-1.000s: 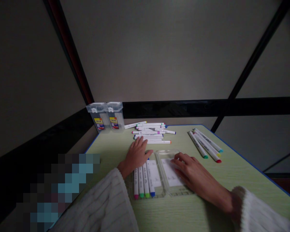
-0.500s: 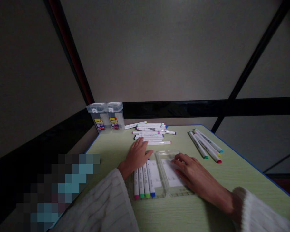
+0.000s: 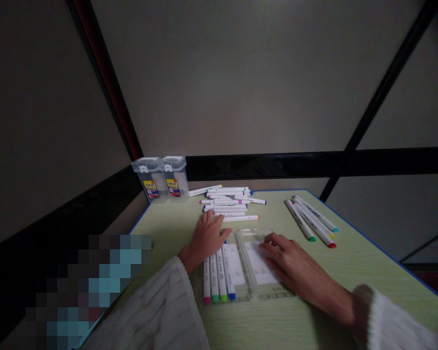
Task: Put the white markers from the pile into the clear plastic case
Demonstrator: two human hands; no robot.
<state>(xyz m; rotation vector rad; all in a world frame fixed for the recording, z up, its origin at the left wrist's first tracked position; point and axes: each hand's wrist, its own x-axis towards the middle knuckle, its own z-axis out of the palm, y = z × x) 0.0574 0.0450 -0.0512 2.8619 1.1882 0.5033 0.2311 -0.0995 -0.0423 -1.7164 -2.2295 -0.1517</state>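
Note:
My left hand (image 3: 206, 239) reaches over the top of a clear plastic case (image 3: 251, 284) that lies unfolded on the table. Its thumb is apart from the fingers, and the fingertips are at the left end of a white marker with an orange tip (image 3: 241, 218); whether they touch it I cannot tell. Several white markers (image 3: 214, 277) with pink, green and blue ends lie side by side in the case's left half, partly under that hand. Over the right half, beside a white paper insert (image 3: 259, 265), rests my right hand (image 3: 290, 260), fingers loosely bent and holding nothing visible.
A heap of white markers (image 3: 226, 201) lies beyond the case. Several more markers (image 3: 310, 221) lie at the right of the table (image 3: 350, 291). Two clear lidded boxes (image 3: 175, 187) stand at the back left, near the wall (image 3: 259, 87). A blurred patch covers the lower left.
My left hand's fingers have drawn slightly lower and bent a little, by the orange-tipped marker. My right hand stays almost where it was. The markers in the case look unchanged.

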